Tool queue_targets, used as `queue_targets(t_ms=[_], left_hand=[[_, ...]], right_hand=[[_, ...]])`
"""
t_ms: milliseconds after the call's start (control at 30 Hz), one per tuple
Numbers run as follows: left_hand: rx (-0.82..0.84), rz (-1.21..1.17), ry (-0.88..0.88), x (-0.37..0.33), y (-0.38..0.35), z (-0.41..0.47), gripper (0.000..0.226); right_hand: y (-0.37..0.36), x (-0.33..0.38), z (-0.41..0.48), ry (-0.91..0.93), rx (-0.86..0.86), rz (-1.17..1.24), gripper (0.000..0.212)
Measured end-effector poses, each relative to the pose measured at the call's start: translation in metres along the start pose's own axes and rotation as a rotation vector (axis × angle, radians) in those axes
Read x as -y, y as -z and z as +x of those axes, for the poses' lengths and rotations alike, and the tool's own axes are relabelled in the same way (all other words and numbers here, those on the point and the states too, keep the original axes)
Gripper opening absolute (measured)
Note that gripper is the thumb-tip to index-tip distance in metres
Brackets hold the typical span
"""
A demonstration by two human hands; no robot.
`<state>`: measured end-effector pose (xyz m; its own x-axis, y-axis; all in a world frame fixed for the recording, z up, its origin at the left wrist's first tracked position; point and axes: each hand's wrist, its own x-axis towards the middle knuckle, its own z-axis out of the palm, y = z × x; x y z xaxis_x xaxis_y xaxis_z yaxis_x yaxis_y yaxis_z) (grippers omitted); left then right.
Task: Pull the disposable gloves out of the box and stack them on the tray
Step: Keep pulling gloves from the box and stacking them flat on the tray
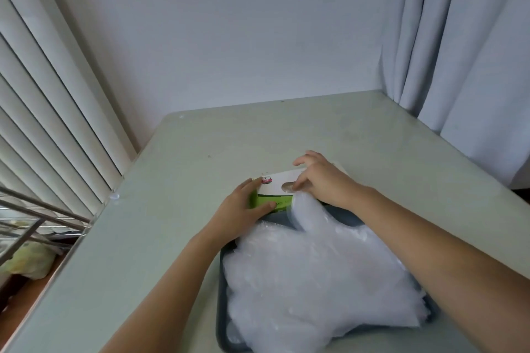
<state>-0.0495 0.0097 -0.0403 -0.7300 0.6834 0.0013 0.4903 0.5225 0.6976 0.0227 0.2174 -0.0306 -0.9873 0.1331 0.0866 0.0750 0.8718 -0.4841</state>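
Two hands, both yours, are at the box (279,180). It sits on the table (286,129) just beyond the far rim of the tray (221,295), close enough that I cannot tell whether they touch.

Grip, left: your left hand (243,208) clamps the box's left end, fingers over the top face and thumb along the green front face. It is holding the box down.

Grip, right: your right hand (321,180) is curled over the top face, with thumb and forefinger meeting at the slot (286,187). Cannot tell whether any film is pinched between them; the clear plastic does not show there.

Orientation: the box's long axis runs left to right across your view, its right end a little farther from you. The slot faces up.

Key relation: the slot lies directly under your right fingertips, and the tray lies nearer you than the box. Judgement: the draw goes up out of the slot, then back toward you, across the box's long axis. The right hand is the nearer one for it.

Tray: the pile of gloves (315,281) covers most of it. One rounded lobe points away from you and overlaps the box's near face. Judgement: the task is well along.
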Motion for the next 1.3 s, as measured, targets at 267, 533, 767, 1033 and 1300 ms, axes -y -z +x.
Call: queue_targets(t_ms=[267,533,767,1033,1300], left_hand=[[0.014,-0.046,0.011,0.006,-0.002,0.002,0.052],[0.023,-0.031,-0.002,0.003,-0.002,0.0,0.053],[0.026,-0.025,0.006,0.001,-0.001,-0.001,0.052],[0.028,-0.017,-0.004,0.002,-0.001,-0.001,0.052],[0.023,-0.012,-0.008,0.004,-0.002,0.0,0.052]], right_hand=[[-0.005,-0.012,-0.003,-0.066,-0.225,0.269,0.005],[0.002,-0.014,-0.001,-0.145,-0.218,0.478,0.003],[-0.003,-0.01,-0.001,-0.128,-0.191,0.271,0.008],[-0.002,-0.012,0.0,-0.118,-0.167,0.26,0.005],[-0.011,-0.011,0.001,-0.053,-0.171,0.215,0.019]])
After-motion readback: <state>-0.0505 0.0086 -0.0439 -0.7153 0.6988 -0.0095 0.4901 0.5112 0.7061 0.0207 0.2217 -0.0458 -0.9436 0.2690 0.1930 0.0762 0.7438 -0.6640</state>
